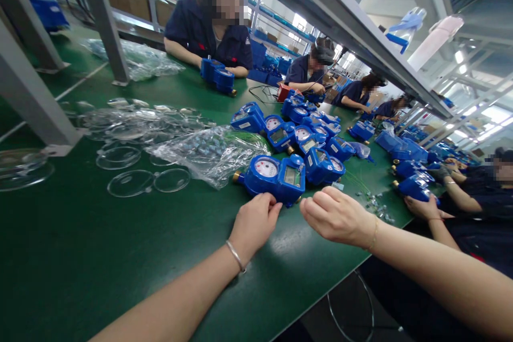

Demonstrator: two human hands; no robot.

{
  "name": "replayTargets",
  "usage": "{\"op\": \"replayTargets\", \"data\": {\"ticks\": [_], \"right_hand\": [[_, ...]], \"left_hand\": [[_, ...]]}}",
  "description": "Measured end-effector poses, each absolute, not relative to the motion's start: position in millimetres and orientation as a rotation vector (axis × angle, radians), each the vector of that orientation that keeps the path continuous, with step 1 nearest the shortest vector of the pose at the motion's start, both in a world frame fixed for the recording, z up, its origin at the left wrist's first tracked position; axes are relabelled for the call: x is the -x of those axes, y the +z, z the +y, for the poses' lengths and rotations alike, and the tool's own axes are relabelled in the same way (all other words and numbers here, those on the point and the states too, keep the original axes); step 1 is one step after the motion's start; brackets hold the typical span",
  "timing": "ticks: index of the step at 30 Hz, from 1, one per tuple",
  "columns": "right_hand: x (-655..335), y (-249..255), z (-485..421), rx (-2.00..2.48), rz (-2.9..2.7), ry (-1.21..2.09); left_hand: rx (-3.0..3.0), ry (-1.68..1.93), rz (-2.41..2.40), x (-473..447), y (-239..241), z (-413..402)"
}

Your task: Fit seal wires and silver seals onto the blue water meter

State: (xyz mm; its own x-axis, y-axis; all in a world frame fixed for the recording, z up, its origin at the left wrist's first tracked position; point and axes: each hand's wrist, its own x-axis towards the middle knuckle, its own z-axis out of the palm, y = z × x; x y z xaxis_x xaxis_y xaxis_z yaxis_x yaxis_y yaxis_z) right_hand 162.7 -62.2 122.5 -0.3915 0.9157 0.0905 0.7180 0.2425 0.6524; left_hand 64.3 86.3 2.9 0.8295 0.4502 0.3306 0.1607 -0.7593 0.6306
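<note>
A blue water meter (276, 176) with a round dial, a small screen and brass ends lies on the green table (80, 256) right in front of me. My left hand (254, 223) rests on the table with its fingertips touching the meter's near edge. Just right of that meter hovers my right hand (334, 216), fingers curled loosely; whether it pinches anything small I cannot tell. Behind the meter lie several more blue meters (308, 139) in a cluster.
A clear plastic bag of small parts (208, 152) lies left of the meters, with round clear lids (132, 181) scattered further left. Small loose parts (374, 203) lie to the right. Other people work along the table's far and right sides. Grey frame posts (30, 96) stand at left.
</note>
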Motion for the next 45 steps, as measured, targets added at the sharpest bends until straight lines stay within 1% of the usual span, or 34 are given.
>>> {"op": "replayTargets", "data": {"ticks": [4, 8, 34, 45], "right_hand": [[-164, 125, -61, -1.507, 2.242, 0.875], [-166, 124, -59, -1.468, 2.238, 0.862], [-159, 127, -45, -1.416, 2.204, 0.750], [-169, 115, -42, -1.503, 2.156, 0.707]], "left_hand": [[-2.347, 0.503, 0.418, -72, -10, 79], [-2.303, 0.463, 0.401, -76, -17, 80], [-2.262, 0.417, 0.405, -76, -18, 84], [-2.304, 0.429, 0.328, -74, -15, 84]]}}
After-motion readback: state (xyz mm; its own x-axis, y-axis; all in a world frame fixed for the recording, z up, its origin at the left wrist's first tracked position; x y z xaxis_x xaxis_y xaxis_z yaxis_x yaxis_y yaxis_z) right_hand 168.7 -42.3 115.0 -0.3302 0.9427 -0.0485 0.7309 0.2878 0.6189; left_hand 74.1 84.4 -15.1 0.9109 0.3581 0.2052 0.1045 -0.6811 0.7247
